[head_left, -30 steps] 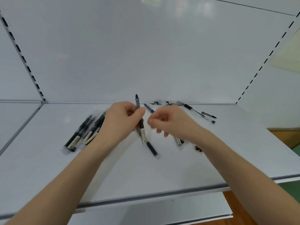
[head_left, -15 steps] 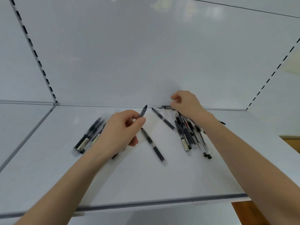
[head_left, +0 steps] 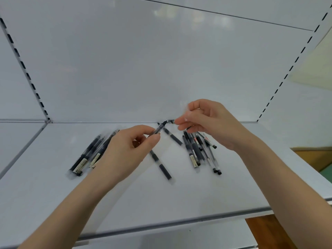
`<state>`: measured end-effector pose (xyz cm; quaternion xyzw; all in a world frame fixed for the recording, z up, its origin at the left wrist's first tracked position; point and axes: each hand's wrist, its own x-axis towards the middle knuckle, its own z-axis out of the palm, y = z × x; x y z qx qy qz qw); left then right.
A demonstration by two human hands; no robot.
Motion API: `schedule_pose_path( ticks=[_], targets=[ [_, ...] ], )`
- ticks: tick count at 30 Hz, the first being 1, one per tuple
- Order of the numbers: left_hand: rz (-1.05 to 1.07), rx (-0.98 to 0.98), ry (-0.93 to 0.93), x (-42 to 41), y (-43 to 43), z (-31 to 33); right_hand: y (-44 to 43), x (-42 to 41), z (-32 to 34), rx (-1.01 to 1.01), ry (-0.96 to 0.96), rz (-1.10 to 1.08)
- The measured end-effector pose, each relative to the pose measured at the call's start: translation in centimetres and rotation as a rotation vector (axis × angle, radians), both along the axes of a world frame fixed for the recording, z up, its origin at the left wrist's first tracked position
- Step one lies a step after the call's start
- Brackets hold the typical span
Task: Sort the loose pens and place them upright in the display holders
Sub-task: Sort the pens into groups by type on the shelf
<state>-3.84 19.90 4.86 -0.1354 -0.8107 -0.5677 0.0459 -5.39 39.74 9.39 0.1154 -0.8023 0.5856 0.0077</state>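
Fingers of the left hand (head_left: 129, 150) were pinched on a pen (head_left: 159, 129); the right hand (head_left: 210, 123) was curled above loose pens (head_left: 199, 150), its grip not discernible.

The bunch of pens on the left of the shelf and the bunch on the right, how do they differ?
The left bunch lies tight and nearly parallel, partly hidden behind the left hand; the right bunch fans out, ends spread, below the right hand. The left bunch looks all dark with pale labels; the right bunch includes thin clear-barrelled pens and one with red markings. Both lie flat on the white shelf, not upright.
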Motion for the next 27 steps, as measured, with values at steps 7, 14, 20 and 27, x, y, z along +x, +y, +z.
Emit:
schedule_pose_path(
  ticks=[7, 14, 20, 27],
  targets=[
    [0.013, -0.043, 0.060, 0.9, -0.8, 0.7, -0.1, 0.7, -0.4, 0.069, 0.111, 0.045],
    [-0.029, -0.121, 0.094, 1.8, -1.4, 0.9, -0.7, 1.6, 0.5, 0.176, 0.194, 0.126],
    [-0.048, -0.172, 0.085, 2.2, -1.8, 0.9, -1.3, 2.0, 0.9, 0.309, 0.218, 0.149],
    [-0.054, -0.163, 0.047, 2.3, -2.1, 0.8, -1.3, 2.4, 0.9, 0.316, 0.168, 0.160]
  ],
)
